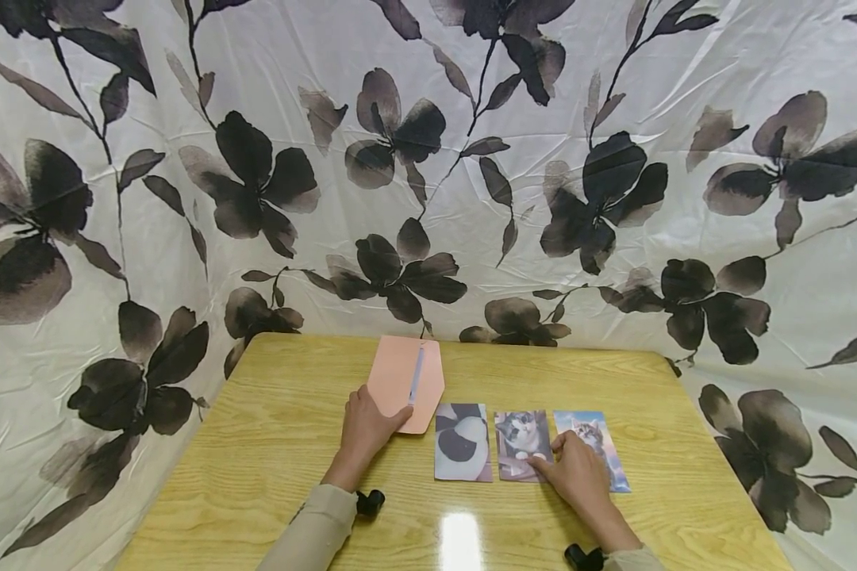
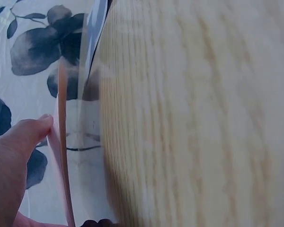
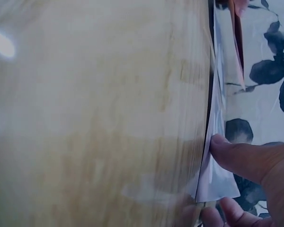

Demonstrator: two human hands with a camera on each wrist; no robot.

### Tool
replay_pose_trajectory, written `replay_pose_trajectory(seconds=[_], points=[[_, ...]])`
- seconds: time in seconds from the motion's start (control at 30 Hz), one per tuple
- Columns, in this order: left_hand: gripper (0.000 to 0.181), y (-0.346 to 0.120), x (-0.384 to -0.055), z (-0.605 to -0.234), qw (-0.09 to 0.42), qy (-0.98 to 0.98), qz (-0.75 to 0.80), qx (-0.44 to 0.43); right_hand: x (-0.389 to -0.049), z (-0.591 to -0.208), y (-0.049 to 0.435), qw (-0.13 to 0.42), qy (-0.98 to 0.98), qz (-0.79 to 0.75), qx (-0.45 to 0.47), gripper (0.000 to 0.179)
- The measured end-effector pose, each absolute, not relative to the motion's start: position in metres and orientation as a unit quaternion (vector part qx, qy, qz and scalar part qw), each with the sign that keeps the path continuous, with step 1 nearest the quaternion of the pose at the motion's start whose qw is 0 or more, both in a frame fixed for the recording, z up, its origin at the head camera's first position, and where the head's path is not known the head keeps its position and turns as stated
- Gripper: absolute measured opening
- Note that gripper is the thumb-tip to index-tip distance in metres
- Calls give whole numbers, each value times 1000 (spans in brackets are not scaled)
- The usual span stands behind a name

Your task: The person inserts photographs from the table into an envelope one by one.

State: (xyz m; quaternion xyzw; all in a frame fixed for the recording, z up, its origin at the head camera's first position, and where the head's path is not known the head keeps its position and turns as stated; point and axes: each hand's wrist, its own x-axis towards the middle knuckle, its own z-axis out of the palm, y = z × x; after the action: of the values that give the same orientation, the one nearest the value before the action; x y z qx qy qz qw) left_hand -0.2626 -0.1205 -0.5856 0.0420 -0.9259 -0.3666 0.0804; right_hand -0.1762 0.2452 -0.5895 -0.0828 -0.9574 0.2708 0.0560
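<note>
A pink envelope (image 1: 393, 377), with a pale bluish strip (image 1: 416, 373) along it, is at the back of the table. My left hand (image 1: 367, 424) holds it by its near left side, thumb on the face; the left wrist view shows the envelope (image 2: 61, 137) edge-on, off the tabletop. Three picture cards lie in a row to its right. My right hand (image 1: 582, 472) pinches the middle card, a grey-and-white cat picture (image 1: 517, 432), at its right side, and partly covers the right-hand card, a kitten picture (image 1: 594, 428). Leftmost is a black-and-white picture card (image 1: 462, 444).
The wooden table (image 1: 271, 452) has its back edge against a white curtain (image 1: 471, 198) with dark flowers. Small black devices sit at the left wrist (image 1: 371, 503) and right wrist (image 1: 584, 557). A bright glare spot lies on the near tabletop.
</note>
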Motion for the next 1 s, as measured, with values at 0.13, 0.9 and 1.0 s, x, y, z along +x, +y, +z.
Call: replay_pose_trajectory(seconds=[0.13, 0.9, 1.0], points=[[102, -121, -262, -586, 83, -925, -369, 41, -175, -590, 245, 55, -956, 278, -73, 50], [103, -121, -262, -586, 84, -928, -361, 38, -180, -575, 256, -2, -906, 419, -63, 19], [103, -121, -262, -586, 85, -927, -363, 39, -181, -571, 259, -1, -903, 426, -60, 19]])
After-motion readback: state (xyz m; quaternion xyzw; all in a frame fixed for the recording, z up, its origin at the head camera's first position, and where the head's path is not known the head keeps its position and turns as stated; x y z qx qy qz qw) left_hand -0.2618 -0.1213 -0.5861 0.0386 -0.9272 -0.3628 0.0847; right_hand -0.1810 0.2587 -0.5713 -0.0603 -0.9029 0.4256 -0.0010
